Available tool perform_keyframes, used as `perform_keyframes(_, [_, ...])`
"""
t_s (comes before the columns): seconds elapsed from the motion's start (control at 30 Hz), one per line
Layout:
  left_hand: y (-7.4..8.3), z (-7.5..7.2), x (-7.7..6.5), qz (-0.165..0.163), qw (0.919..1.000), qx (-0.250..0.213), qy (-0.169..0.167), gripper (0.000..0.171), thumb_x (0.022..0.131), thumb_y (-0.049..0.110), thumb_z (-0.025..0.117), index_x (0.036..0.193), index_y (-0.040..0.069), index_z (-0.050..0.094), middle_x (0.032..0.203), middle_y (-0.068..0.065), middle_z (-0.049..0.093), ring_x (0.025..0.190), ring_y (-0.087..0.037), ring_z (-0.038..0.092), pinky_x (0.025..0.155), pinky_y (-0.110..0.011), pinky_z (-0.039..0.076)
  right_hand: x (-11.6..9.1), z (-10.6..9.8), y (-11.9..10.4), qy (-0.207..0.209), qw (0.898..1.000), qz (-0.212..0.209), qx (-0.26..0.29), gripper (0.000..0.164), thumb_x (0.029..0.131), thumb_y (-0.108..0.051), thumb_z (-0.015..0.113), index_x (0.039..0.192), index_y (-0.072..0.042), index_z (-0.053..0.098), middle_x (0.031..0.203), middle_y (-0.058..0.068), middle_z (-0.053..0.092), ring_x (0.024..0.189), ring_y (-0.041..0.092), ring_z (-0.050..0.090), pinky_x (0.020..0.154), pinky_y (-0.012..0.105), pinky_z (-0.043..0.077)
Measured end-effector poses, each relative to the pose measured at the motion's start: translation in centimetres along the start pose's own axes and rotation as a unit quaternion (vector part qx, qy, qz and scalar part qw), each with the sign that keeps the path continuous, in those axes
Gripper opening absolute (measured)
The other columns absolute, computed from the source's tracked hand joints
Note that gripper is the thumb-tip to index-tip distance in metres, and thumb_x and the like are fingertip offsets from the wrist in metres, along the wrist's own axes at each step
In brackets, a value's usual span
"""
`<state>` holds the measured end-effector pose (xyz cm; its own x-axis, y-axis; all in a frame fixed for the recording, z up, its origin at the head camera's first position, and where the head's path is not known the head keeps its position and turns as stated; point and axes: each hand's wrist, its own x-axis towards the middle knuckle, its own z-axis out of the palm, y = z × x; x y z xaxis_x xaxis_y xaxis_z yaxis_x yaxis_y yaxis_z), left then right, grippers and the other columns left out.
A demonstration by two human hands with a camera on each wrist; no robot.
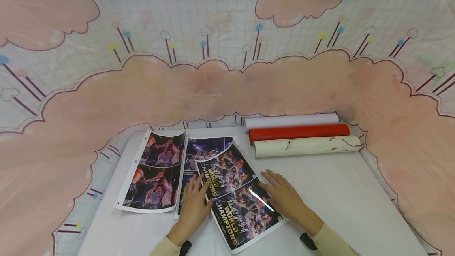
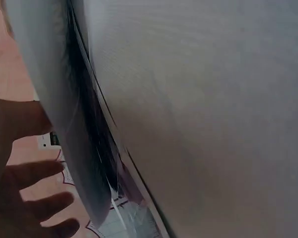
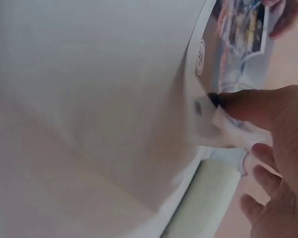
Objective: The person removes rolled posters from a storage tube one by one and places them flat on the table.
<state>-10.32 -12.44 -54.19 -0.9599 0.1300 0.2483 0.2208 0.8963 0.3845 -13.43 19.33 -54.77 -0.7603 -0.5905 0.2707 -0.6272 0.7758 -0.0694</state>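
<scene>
A glossy poster (image 1: pixel 245 204) with gold "WORLD CHAMPIONS" lettering and two repeated group pictures lies at a slant, its far end curling up. My left hand (image 1: pixel 193 204) rests along its left edge with extended fingers, partly over the poster beneath. Along the right edge, my right hand (image 1: pixel 284 198) touches the poster with relaxed fingers. The right wrist view shows the thumb (image 3: pixel 253 104) against the poster's edge, the other fingers loosely bent. Fingers (image 2: pixel 39 173) of the left hand appear spread beside a curved sheet in the left wrist view.
Partly covered by the top poster is a blue-purple stage poster (image 1: pixel 206 148). Left of it lies another poster (image 1: pixel 156 191) with two matching pictures and curled edges. White (image 1: pixel 291 121), red (image 1: pixel 298 132) and cream (image 1: pixel 307 146) rolls lie at the back right of the white table (image 1: pixel 337 192).
</scene>
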Motion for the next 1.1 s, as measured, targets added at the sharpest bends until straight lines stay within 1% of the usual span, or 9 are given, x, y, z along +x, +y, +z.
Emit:
perform_keyframes(0.1, [-0.1, -0.2, -0.3, 0.037, 0.9978, 0.052, -0.021, 0.050, 0.080, 0.026, 0.079, 0.125, 0.007, 0.065, 0.144, -0.019, 0.051, 0.138, -0.042, 0.041, 0.111, -0.066, 0.029, 0.4, 0.0, -0.1, -0.008, 0.998, -0.046, -0.033, 0.047, 0.077, -0.019, 0.082, 0.122, -0.017, 0.067, 0.146, 0.010, 0.052, 0.140, 0.030, 0.043, 0.115, 0.047, 0.035])
perform_keyframes(0.23, [-0.1, -0.3, -0.7, 0.056, 0.9946, 0.067, -0.055, 0.047, 0.083, 0.030, 0.075, 0.124, 0.008, 0.066, 0.141, -0.019, 0.055, 0.135, -0.039, 0.046, 0.112, -0.065, 0.029, 0.9, -0.2, -0.5, -0.035, 0.995, -0.080, -0.047, 0.036, 0.084, -0.016, 0.074, 0.120, -0.017, 0.069, 0.141, 0.008, 0.058, 0.135, 0.026, 0.050, 0.114, 0.044, 0.038])
perform_keyframes(0.37, [-0.1, -0.4, -0.8, 0.051, 0.9908, 0.061, -0.110, 0.059, 0.083, 0.041, 0.073, 0.132, 0.010, 0.061, 0.144, -0.019, 0.052, 0.137, -0.041, 0.044, 0.113, -0.066, 0.026, 1.2, -0.1, -0.5, -0.074, 0.992, -0.090, -0.040, 0.034, 0.090, -0.024, 0.069, 0.123, -0.018, 0.068, 0.141, 0.007, 0.058, 0.134, 0.025, 0.051, 0.113, 0.044, 0.039])
perform_keyframes(0.47, [-0.2, -0.4, -0.9, 0.044, 0.9861, 0.048, -0.153, 0.073, 0.080, 0.053, 0.073, 0.138, 0.012, 0.056, 0.149, -0.020, 0.046, 0.139, -0.045, 0.039, 0.113, -0.070, 0.022, 1.5, 0.0, -0.2, -0.110, 0.990, -0.085, -0.028, 0.040, 0.093, -0.034, 0.066, 0.130, -0.020, 0.063, 0.145, 0.007, 0.054, 0.137, 0.025, 0.048, 0.115, 0.046, 0.037])
perform_keyframes(0.57, [-0.4, -0.5, -0.9, 0.041, 0.9809, 0.038, -0.186, 0.087, 0.075, 0.062, 0.074, 0.143, 0.014, 0.051, 0.153, -0.022, 0.040, 0.141, -0.050, 0.033, 0.112, -0.073, 0.018, 1.8, 0.1, 0.4, -0.147, 0.986, -0.080, -0.011, 0.051, 0.092, -0.043, 0.064, 0.138, -0.022, 0.057, 0.149, 0.008, 0.049, 0.140, 0.026, 0.044, 0.116, 0.050, 0.034])
perform_keyframes(0.67, [-0.4, -0.6, -0.8, 0.046, 0.9765, 0.042, -0.206, 0.098, 0.069, 0.068, 0.075, 0.146, 0.015, 0.047, 0.155, -0.023, 0.035, 0.141, -0.054, 0.028, 0.111, -0.074, 0.017, 2.4, 0.1, 1.0, -0.184, 0.980, -0.074, 0.015, 0.064, 0.088, -0.052, 0.066, 0.143, -0.022, 0.050, 0.153, 0.009, 0.044, 0.142, 0.028, 0.040, 0.116, 0.052, 0.032])
perform_keyframes(0.8, [-0.3, -0.6, -0.6, 0.053, 0.9708, 0.056, -0.227, 0.109, 0.061, 0.072, 0.077, 0.149, 0.016, 0.043, 0.157, -0.025, 0.031, 0.141, -0.058, 0.024, 0.110, -0.076, 0.018, 3.5, -0.2, 1.5, -0.237, 0.968, -0.068, 0.040, 0.085, 0.078, -0.060, 0.072, 0.148, -0.022, 0.043, 0.159, 0.011, 0.035, 0.146, 0.031, 0.034, 0.118, 0.051, 0.029])
perform_keyframes(1.0, [0.0, -0.8, -0.2, 0.047, 0.9585, 0.055, -0.276, 0.123, 0.053, 0.074, 0.081, 0.153, 0.019, 0.035, 0.160, -0.026, 0.022, 0.143, -0.060, 0.015, 0.110, -0.077, 0.012, 5.9, -0.5, 1.0, -0.301, 0.951, -0.049, 0.049, 0.113, 0.059, -0.063, 0.084, 0.153, -0.026, 0.034, 0.164, 0.011, 0.022, 0.150, 0.033, 0.025, 0.121, 0.050, 0.024])
perform_keyframes(1.1, [0.0, -0.9, 0.0, 0.044, 0.9535, 0.061, -0.292, 0.128, 0.049, 0.075, 0.081, 0.154, 0.021, 0.031, 0.161, -0.026, 0.018, 0.143, -0.060, 0.012, 0.111, -0.077, 0.011, 7.1, -0.5, 0.6, -0.317, 0.946, -0.044, 0.052, 0.122, 0.053, -0.063, 0.088, 0.155, -0.028, 0.030, 0.165, 0.012, 0.018, 0.151, 0.035, 0.021, 0.120, 0.050, 0.026])
